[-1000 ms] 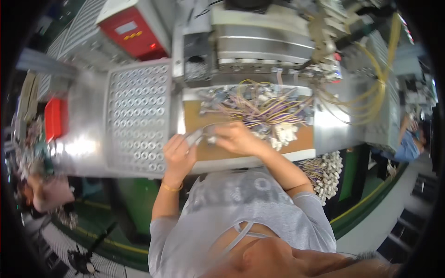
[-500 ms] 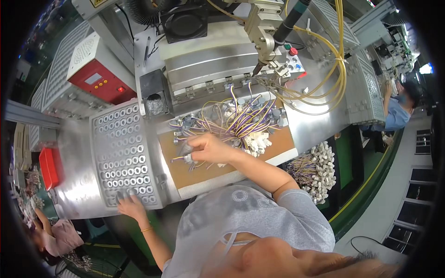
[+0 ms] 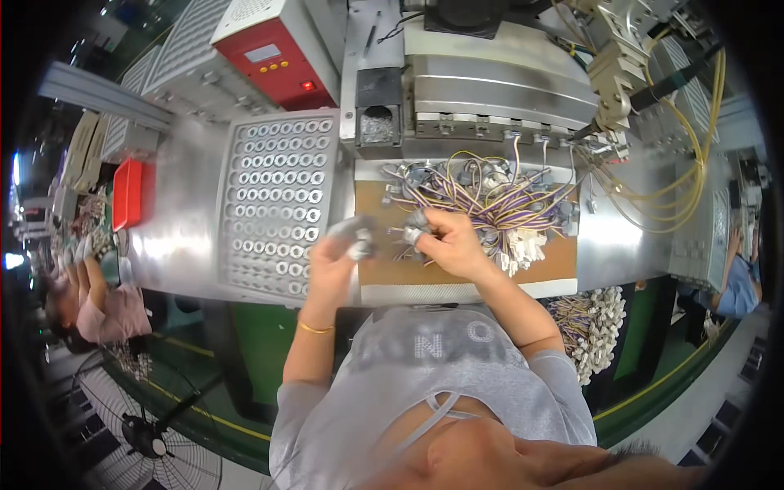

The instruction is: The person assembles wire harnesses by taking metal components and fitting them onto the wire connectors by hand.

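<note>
Wires (image 3: 500, 208) beyond hands (image 3: 457, 247), tray (image 3: 245, 274) alongside; red bin (image 3: 127, 196)

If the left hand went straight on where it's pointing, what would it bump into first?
The left hand would probably meet the black box beyond the brown mat, though its height is unclear and it might pass above.

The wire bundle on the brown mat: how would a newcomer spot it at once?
Find the long silver machine block at the back; the brown mat lies in front of it. The wire bundle fans over that mat, beside the right hand, purple and yellow with white plugs. Unlike the similar bundle near the right elbow, it rests on the mat.
</note>
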The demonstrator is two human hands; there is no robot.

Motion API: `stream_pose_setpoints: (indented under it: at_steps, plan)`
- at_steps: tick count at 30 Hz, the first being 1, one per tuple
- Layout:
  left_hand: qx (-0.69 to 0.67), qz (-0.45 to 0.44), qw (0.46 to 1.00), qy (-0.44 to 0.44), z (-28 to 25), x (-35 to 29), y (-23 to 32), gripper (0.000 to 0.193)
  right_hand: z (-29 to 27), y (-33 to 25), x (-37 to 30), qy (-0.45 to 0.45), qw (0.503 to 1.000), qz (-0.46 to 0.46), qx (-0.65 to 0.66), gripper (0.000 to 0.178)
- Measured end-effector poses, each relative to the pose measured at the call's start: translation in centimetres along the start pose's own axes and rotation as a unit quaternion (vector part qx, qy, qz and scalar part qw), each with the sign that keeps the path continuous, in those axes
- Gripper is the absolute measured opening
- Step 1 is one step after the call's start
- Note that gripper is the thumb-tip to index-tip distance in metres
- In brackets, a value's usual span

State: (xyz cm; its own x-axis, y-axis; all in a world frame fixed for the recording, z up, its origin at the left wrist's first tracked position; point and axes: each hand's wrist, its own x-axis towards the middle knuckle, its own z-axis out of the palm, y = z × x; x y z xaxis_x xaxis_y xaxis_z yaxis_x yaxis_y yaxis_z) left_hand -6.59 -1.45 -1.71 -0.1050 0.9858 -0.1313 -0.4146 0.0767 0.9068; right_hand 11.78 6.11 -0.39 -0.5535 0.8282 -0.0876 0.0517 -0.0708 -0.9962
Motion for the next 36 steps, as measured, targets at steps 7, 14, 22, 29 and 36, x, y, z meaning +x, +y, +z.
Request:
stream_pose_setpoints:
  at_steps: [7, 14, 22, 29, 36]
  plan:
    - [0.024, -0.012, 0.999, -0.021, 2.8, 0.0, 0.3, 0.036, 0.4, 0.4, -0.5, 0.035, 0.999, -0.011, 0.021, 0.004]
    - [0.070, 0.019, 0.996, -0.051, 3.4, 0.0, 0.4, 0.037, 0.0, 0.5, -0.7, 0.036, 0.998, -0.055, -0.015, 0.006]
    - [0.135, 0.076, 0.987, -0.032, 4.1, -0.2, 0.4, 0.035, -0.5, -0.9, -0.9, 0.070, 0.979, -0.142, -0.126, 0.008]
    - [0.214, 0.129, 0.968, -0.026, 4.3, -0.2, 0.1, 0.035, -0.6, -1.7, -1.2, 0.091, 0.965, -0.175, -0.173, 0.010]
    - [0.110, 0.084, 0.990, -0.027, 4.3, -0.3, 0.1, 0.037, -0.5, -1.1, -1.5, 0.094, 0.986, -0.107, -0.085, 0.007]
